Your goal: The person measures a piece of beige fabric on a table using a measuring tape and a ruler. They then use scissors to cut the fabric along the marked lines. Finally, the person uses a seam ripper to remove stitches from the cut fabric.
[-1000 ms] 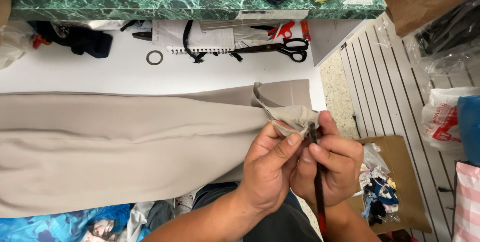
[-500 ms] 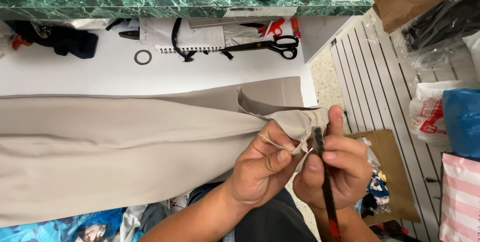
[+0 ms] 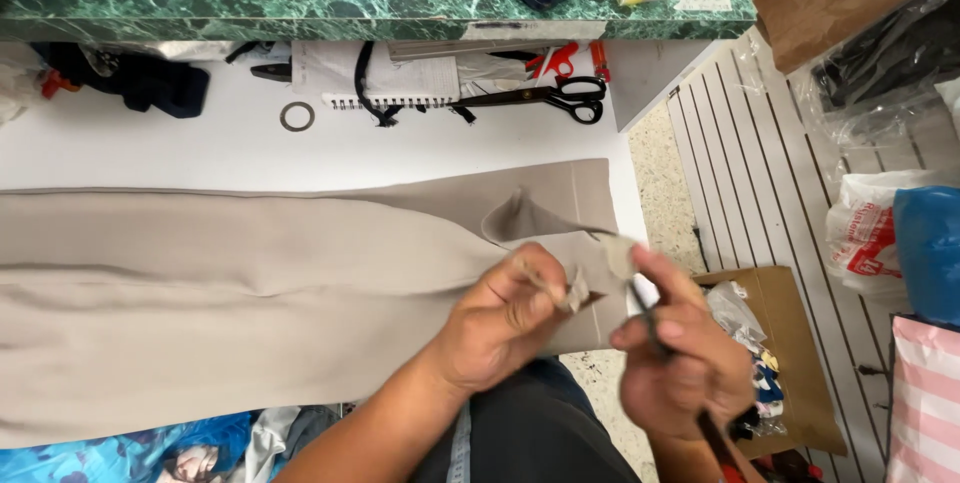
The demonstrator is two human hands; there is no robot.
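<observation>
Head cam: my left hand (image 3: pixel 505 318) is pinching the hem end of the beige trousers (image 3: pixel 250 293), which run lengthwise off to my left across the white worktop (image 3: pixel 200 148). My right hand (image 3: pixel 680 353) grips a thin dark tool (image 3: pixel 645 313), tip right at that hem. Scissors (image 3: pixel 545 98) sit well apart.

Your cloth (image 3: pixel 230 283) is a plain beige garment, smooth and matte, lying flat across the white table (image 3: pixel 230 148) from the left edge to the right end. Long soft folds run along its length. At the right end its hem corner (image 3: pixel 600 258) is lifted and turned up, a small flap curling above it. Your tool (image 3: pixel 650 318) is thin, dark and rod-like, tilted, its tip at that hem corner.
</observation>
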